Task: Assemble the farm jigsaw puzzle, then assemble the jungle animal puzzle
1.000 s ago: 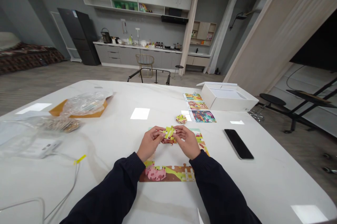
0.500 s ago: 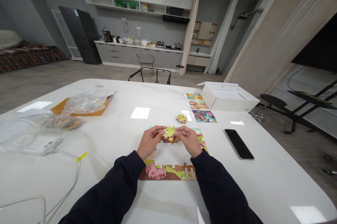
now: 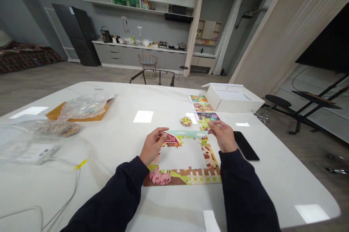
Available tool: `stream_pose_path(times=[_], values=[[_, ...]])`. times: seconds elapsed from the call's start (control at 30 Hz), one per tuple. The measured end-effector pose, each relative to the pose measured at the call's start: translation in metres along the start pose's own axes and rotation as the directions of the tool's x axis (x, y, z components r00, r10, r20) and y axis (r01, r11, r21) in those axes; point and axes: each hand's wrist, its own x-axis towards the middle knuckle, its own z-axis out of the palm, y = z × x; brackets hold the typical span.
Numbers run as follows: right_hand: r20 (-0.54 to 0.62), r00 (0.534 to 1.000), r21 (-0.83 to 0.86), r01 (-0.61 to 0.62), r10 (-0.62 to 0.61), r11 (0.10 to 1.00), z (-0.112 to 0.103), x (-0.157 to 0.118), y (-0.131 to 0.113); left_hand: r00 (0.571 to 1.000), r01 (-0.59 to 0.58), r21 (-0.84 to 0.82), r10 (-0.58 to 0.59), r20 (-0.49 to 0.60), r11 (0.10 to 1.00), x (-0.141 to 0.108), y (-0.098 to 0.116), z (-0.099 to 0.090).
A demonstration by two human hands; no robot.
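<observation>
Puzzle piece [image 3: 205, 126] swings right! The right hand [image 3: 222, 135] pinches it near the far-right corner of the puzzle border [image 3: 182, 179], leaving the middle unfilled. Left hand [image 3: 154, 145], now apart, is by the red barn [image 3: 172, 139], thumb and fingers close; whether they grip, I can't tell. Far right, the lidded white box [image 3: 234, 106] stands open, pale insert [image 3: 236, 95] inside; left, clear plastic [image 3: 81, 106] heaps over an orange tray [image 3: 102, 115].
</observation>
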Motion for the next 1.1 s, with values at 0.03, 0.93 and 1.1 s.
stream_pose_path(times=[0.03, 0.93, 1.1], values=[[-0.044, 0.999, 0.027, -0.029, 0.03, 0.999, -0.016, 0.007, 0.0, 1.0, 0.001, 0.004, -0.001, -0.003, 1.0, 0.0, 0.001, 0.0], [0.155, 0.972, -0.666, -0.029, 0.176, 0.745, -0.019, 0.001, 0.068, 0.996, 0.019, 0.105, -0.029, 0.09, 0.994, -0.003, -0.008, 0.005], [0.178, 0.966, -0.551, -0.059, 0.186, 0.832, -0.012, -0.002, 0.063, 0.995, -0.001, 0.118, -0.01, 0.097, 0.993, -0.004, -0.011, 0.006]])
